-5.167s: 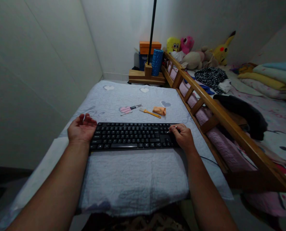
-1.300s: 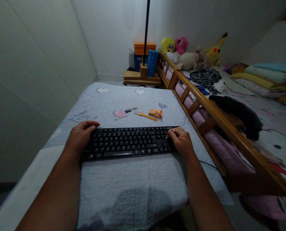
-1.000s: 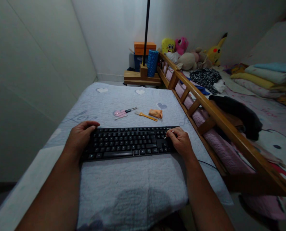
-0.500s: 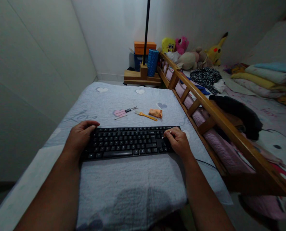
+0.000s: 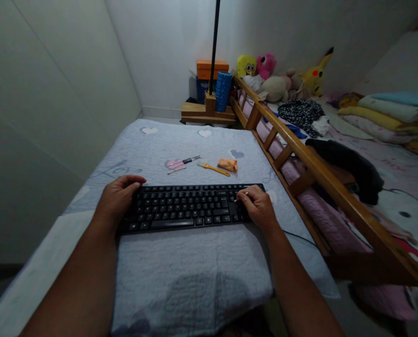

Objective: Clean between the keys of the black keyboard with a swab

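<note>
A black keyboard point(image 5: 181, 206) lies on the cloth-covered table. Its left end is gripped by my left hand point(image 5: 115, 199), thumb on the near side and fingers curled along the edge. Over the number pad and arrow keys, my right hand point(image 5: 260, 206) pinches a thin cotton swab point(image 5: 246, 193), whose white tips show by the fingers. Beyond the keyboard lie a yellow-handled brush point(image 5: 216, 169), a crumpled orange cloth or packet point(image 5: 227, 164), a dark-handled metal tool point(image 5: 188, 161) and another cotton swab point(image 5: 176, 171).
A pale blue quilted cloth point(image 5: 195, 262) covers the table. Along the right runs a wooden bed rail point(image 5: 300, 164), with soft toys and folded bedding beyond it. A black pole point(image 5: 214, 47) on a wooden base, a blue roller point(image 5: 223, 91) and an orange box point(image 5: 212, 69) stand behind.
My right hand has shifted slightly left with the cotton swab, still over the keyboard's right part. My left hand and the keyboard stay in place.
</note>
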Demonstrator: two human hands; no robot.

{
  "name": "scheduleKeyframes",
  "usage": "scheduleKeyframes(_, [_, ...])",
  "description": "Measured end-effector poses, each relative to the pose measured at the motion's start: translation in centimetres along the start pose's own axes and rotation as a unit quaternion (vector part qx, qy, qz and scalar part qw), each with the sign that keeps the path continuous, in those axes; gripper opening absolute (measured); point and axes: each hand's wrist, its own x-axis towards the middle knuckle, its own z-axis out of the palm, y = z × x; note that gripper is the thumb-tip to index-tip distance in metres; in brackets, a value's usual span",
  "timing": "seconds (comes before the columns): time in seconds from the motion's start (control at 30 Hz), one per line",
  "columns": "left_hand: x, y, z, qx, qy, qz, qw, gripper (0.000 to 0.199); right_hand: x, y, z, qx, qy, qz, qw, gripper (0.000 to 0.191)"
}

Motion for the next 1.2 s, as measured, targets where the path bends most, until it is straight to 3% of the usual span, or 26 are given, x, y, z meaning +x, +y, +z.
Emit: scheduleKeyframes(1.2, [-0.12,0.16,-0.16,0.023,-0.002,0.007,1.000,0.033,0.32,-0.55,0.68,0.026,-0.023,-0.014,0.999,0.022])
